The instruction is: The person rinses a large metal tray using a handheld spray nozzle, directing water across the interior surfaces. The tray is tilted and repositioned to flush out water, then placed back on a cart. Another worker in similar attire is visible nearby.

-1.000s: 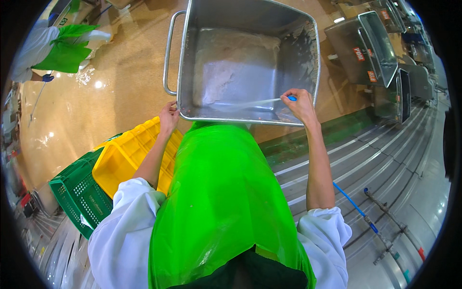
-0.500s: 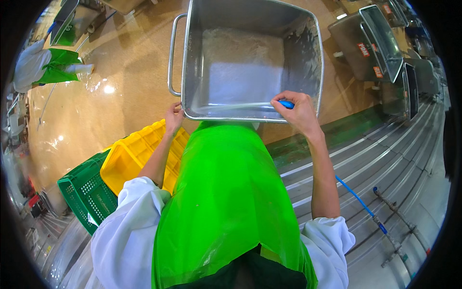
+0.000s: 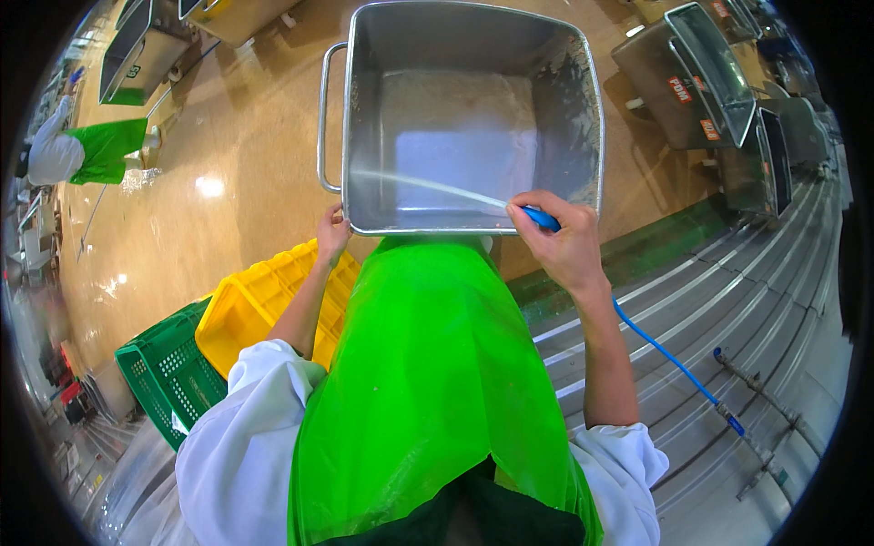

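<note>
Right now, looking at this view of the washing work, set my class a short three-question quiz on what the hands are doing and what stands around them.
1. True or false: the right hand holds a blue hose that sprays water into the steel tub.
2. Multiple choice: where is the left hand? A) on a crate; B) at the tub's near rim; C) on the hose.
3. Short answer: what colours are the two crates on the person's left?

Key
1. True; a water jet crosses the tub from the nozzle.
2. B.
3. A yellow crate and a green crate.
</note>
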`<action>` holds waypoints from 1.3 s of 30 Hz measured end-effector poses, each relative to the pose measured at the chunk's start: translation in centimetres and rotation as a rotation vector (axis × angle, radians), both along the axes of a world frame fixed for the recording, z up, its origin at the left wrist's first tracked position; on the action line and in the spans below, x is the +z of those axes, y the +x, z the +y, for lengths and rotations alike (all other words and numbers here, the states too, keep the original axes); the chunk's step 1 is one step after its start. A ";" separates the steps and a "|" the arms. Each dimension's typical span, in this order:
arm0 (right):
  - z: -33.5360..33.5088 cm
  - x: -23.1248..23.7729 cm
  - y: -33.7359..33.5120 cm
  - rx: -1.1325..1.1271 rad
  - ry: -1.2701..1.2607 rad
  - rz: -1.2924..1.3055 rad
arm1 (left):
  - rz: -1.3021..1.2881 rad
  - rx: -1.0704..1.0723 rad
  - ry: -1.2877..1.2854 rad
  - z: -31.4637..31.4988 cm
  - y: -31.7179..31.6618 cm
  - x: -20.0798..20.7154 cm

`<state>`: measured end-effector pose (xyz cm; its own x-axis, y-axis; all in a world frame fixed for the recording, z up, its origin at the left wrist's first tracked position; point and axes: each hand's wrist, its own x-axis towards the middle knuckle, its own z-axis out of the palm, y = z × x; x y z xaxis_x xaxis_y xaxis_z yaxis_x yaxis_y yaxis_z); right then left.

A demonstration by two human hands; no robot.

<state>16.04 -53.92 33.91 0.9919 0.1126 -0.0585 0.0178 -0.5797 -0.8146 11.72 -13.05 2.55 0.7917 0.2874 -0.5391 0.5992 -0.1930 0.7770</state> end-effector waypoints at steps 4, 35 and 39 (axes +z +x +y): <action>-0.4 0.5 -0.8 -0.049 0.019 -0.122 | 0.055 -0.023 0.084 0.1 0.1 -0.2; -2.6 0.9 -1.5 -0.155 -0.020 -0.239 | 0.095 -0.060 0.220 -0.4 0.6 -1.1; -3.3 1.3 -0.8 -0.264 -0.074 -0.333 | 0.028 -0.056 0.146 0.0 0.6 -1.9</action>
